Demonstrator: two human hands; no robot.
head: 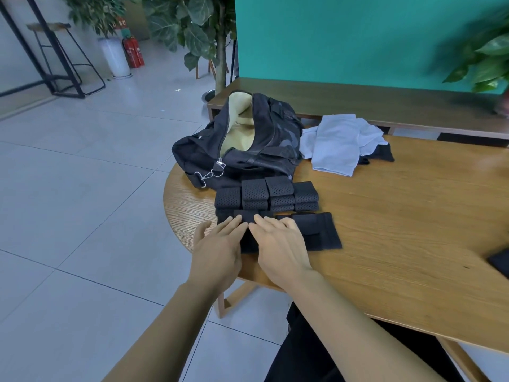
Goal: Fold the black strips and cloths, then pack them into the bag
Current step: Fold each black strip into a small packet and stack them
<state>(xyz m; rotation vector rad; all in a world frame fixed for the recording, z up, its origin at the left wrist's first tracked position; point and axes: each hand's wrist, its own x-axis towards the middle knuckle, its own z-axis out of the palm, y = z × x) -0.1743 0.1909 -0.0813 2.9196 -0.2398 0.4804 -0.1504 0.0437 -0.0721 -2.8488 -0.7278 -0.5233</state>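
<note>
Hands lie flat, fingers spread: left hand (219,246) and right hand (278,244) press a black strip (319,230) on the table (399,230), gripping nothing. Folded strips (265,195) sit just beyond the fingertips, before the open bag (239,144). No writing is readable.

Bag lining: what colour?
Pale cream-yellow lining, seen through the open zip of the black bag; head view shows it best.

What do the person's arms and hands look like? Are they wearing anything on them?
Both arms are bare right up to the picture's edge: no sleeves show. The left hand and right hand wear no gloves, and I see no rings, watch or bracelet. The fingers are bare too.
</note>
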